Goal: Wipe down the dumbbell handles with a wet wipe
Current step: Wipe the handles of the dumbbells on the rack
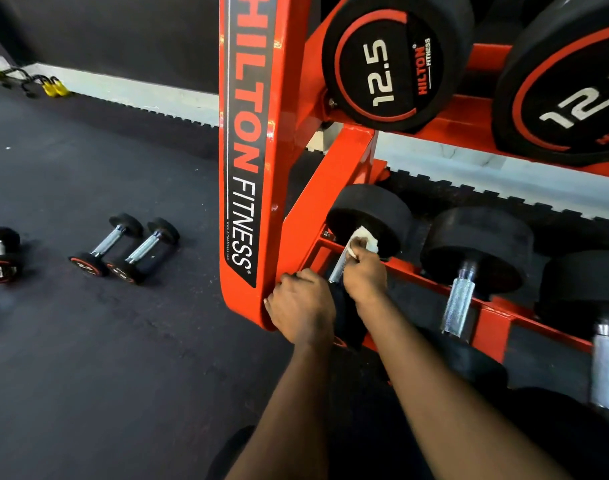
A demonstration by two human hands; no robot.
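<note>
A black dumbbell point(372, 216) lies on the lowest shelf of the orange rack point(247, 168), at its left end. Its knurled steel handle point(338, 270) shows between my two hands. My right hand point(363, 275) grips a white wet wipe point(363, 239) wrapped over the upper part of that handle, close to the far weight head. My left hand point(301, 311) curls around the dumbbell's near black head beside the rack's upright; that head is mostly hidden under my hand and wrist.
Two more dumbbells point(462, 299) point(607, 368) lie to the right on the same shelf. Two 12.5 dumbbells point(396, 60) sit on the shelf above. Three small dumbbells point(123, 251) lie on the dark rubber floor to the left. Yellow-handled items point(53, 86) rest by the far wall.
</note>
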